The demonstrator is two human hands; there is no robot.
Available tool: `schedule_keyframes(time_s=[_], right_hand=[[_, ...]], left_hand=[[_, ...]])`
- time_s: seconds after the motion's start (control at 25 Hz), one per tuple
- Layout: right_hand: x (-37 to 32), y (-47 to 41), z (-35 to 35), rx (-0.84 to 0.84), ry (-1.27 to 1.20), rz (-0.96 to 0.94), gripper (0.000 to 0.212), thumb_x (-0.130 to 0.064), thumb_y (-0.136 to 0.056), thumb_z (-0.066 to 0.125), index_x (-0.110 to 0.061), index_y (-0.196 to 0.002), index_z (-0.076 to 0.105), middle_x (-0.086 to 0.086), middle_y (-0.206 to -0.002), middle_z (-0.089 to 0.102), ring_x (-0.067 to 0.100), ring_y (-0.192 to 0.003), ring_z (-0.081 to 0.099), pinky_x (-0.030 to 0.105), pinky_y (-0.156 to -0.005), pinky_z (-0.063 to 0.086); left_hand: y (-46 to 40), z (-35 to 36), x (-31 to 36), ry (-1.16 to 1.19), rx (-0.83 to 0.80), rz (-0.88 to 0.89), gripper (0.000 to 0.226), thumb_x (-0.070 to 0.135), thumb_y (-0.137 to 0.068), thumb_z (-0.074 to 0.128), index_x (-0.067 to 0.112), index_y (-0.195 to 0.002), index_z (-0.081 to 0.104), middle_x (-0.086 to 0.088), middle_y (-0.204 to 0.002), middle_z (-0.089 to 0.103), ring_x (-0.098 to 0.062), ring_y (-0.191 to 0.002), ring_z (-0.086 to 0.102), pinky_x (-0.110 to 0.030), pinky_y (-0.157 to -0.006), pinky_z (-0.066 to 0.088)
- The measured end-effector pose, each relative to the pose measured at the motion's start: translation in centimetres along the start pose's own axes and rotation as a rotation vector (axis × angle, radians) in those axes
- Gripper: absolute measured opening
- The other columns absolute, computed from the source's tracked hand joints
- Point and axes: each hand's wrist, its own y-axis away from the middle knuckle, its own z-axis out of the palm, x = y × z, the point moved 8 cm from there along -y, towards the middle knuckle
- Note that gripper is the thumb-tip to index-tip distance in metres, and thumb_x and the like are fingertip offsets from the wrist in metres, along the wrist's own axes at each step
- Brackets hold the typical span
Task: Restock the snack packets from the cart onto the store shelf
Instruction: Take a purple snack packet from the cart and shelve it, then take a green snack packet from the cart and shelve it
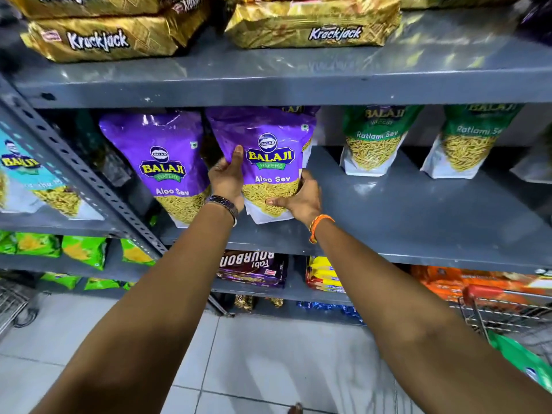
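The purple packet [270, 165] between my hands reads "Balaji Wafers Aloo Sev"; it stands upright on the grey shelf [418, 210], just beside a second Aloo Sev packet [167, 165] on its left. My left hand [227, 182] clasps its left edge, thumb pressed up the front. My right hand [300, 200] grips the lower right corner, fingers curled around it. Green "Ratlami Sev" packets [373, 138] stand further right, gold "Krackjack" packs [313, 25] above
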Motion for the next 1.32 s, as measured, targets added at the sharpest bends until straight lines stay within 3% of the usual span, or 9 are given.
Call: schedule_keyframes(time_s=[0.16, 0.28, 0.36, 0.48, 0.76, 0.88, 1.04, 1.2, 1.32], right_hand=[[0.2, 0.6, -0.3, -0.057, -0.071, 0.03, 0.092, -0.007, -0.045, 0.1, -0.007, -0.124, 0.053, 0.006, -0.113, 0.071, 0.02, -0.1, 0.069, 0.035, -0.086, 0.062], [0.6, 1.7, -2.5, -0.036, -0.23, 0.079, 0.096, 0.005, -0.056, 0.093, -0.004, -0.138, 0.043, 0.012, -0.135, 0.061, 0.02, -0.124, 0.059, 0.032, -0.104, 0.053], [0.7, 3.2, -5.1, -0.006, -0.285, 0.089, 0.092, 0.01, -0.065, 0.086, -0.002, -0.143, 0.04, 0.015, -0.144, 0.054, 0.02, -0.132, 0.052, 0.025, -0.109, 0.044], [1.5, 5.9, -9.7, 0.057, -0.348, 0.084, 0.082, 0.012, -0.072, 0.081, 0.0, -0.144, 0.043, 0.018, -0.15, 0.05, 0.026, -0.14, 0.048, 0.037, -0.118, 0.037], [5.3, 13.9, -23.4, 0.329, -0.375, 0.081, 0.062, 0.017, -0.076, 0.074, -0.001, -0.132, 0.057, 0.017, -0.138, 0.061, 0.024, -0.133, 0.056, 0.043, -0.115, 0.044], [7.7, 18.6, -31.0, 0.455, -0.332, 0.089, 0.061, 0.019, -0.075, 0.073, -0.001, -0.13, 0.057, 0.013, -0.13, 0.065, 0.011, -0.116, 0.065, 0.034, -0.107, 0.047], [12.2, 26.0, -41.4, 0.603, -0.284, 0.097, 0.063, 0.019, -0.071, 0.072, 0.01, -0.132, 0.055, -0.009, -0.111, 0.074, -0.001, -0.099, 0.069, 0.019, -0.091, 0.055], [18.1, 33.6, -48.1, 0.775, -0.278, 0.241, 0.054, 0.024, -0.076, 0.067, 0.006, -0.126, 0.058, -0.016, -0.095, 0.078, -0.006, -0.088, 0.07, 0.013, -0.079, 0.055], [24.6, 37.2, -50.3, 0.866, -0.328, 0.365, 0.05, 0.024, -0.076, 0.068, 0.006, -0.121, 0.058, 0.004, -0.105, 0.071, -0.008, -0.082, 0.069, 0.015, -0.078, 0.056]], left_hand=[[0.6, -0.6, -0.7, 0.173, 0.021, -0.011, 0.016, 0.027, -0.087, 0.073, 0.013, -0.091, 0.067, 0.001, -0.093, 0.07, -0.014, -0.08, 0.058, -0.029, -0.08, 0.046], [2.7, -0.7, -2.1, 0.193, 0.042, -0.09, 0.057, 0.036, -0.08, 0.077, 0.01, -0.127, 0.059, -0.008, -0.132, 0.065, -0.017, -0.113, 0.062, -0.032, -0.103, 0.047], [3.9, -1.1, -4.0, 0.198, 0.048, -0.148, 0.027, 0.034, -0.085, 0.073, 0.019, -0.105, 0.061, 0.0, -0.106, 0.069, -0.01, -0.092, 0.065, -0.027, -0.081, 0.056], [6.2, 0.0, -7.2, 0.138, -0.028, -0.271, 0.022, 0.04, -0.083, 0.075, 0.021, -0.085, 0.063, 0.009, -0.082, 0.063, -0.008, -0.065, 0.051, -0.017, -0.055, 0.037], [14.9, 9.8, -11.2, 0.037, -0.213, -0.362, 0.031, 0.027, -0.089, 0.07, 0.023, -0.066, 0.049, 0.016, -0.053, 0.046, -0.003, -0.051, 0.035, -0.018, -0.05, 0.03], [19.3, 15.9, -13.6, -0.005, -0.341, -0.443, 0.015, 0.03, -0.086, 0.073, 0.022, -0.095, 0.063, 0.008, -0.082, 0.059, -0.008, -0.07, 0.048, -0.02, -0.065, 0.037], [26.9, 23.9, -16.0, -0.073, -0.535, -0.478, 0.042, 0.023, -0.09, 0.069, 0.014, -0.13, 0.059, 0.001, -0.119, 0.063, -0.014, -0.11, 0.056, -0.018, -0.086, 0.04], [35.3, 30.3, -19.9, -0.104, -0.704, -0.573, 0.011, 0.016, -0.098, 0.056, 0.016, -0.106, 0.063, 0.007, -0.08, 0.067, 0.001, -0.062, 0.065, -0.01, -0.051, 0.048], [40.4, 34.0, -23.7, -0.267, -0.816, -0.629, 0.016, 0.022, -0.1, 0.05, 0.019, -0.101, 0.066, 0.01, -0.087, 0.064, 0.0, -0.07, 0.055, -0.014, -0.069, 0.045]])
